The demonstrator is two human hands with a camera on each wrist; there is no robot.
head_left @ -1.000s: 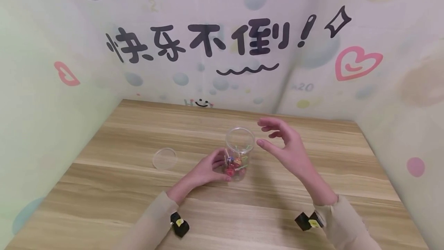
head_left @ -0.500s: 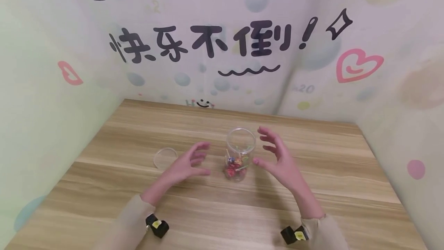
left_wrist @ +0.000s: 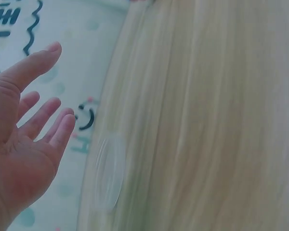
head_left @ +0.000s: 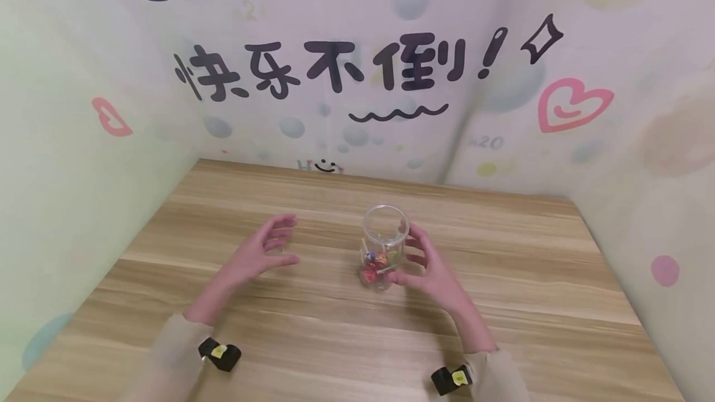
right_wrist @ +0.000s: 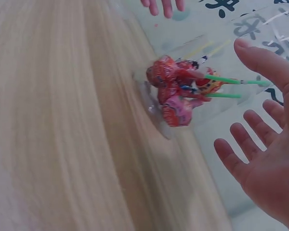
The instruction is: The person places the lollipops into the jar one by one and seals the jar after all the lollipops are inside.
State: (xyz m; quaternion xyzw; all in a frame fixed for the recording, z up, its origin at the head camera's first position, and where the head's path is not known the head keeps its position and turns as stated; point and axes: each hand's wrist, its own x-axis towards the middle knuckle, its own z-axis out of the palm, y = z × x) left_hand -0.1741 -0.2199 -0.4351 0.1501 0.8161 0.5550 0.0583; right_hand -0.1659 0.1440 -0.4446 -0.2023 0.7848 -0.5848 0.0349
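A clear plastic jar [head_left: 385,228] stands upright and uncovered on the table, with several wrapped lollipops [right_wrist: 171,91] in its lower part, sticks pointing up. My right hand [head_left: 432,268] is at the jar's right side, thumb in front and fingers toward the back. In the right wrist view its fingers are loosely bent, not closed round the jar; I cannot tell whether they touch it. Off to the left, my left hand [head_left: 258,256] hovers with fingers spread and nothing in them. The round clear lid [left_wrist: 111,171] lies on the table near it, mostly hidden behind that hand in the head view.
The wood-grain table [head_left: 335,346] reaches a printed wall [head_left: 268,135] at the back, with more wall on both sides. A black wrist camera [head_left: 220,353] is on the left sleeve, and another black camera [head_left: 451,379] on the right one.
My left hand has let go of the jar and moved left toward the lid. My right hand has come down and left to the jar's side. The jar stays in place.
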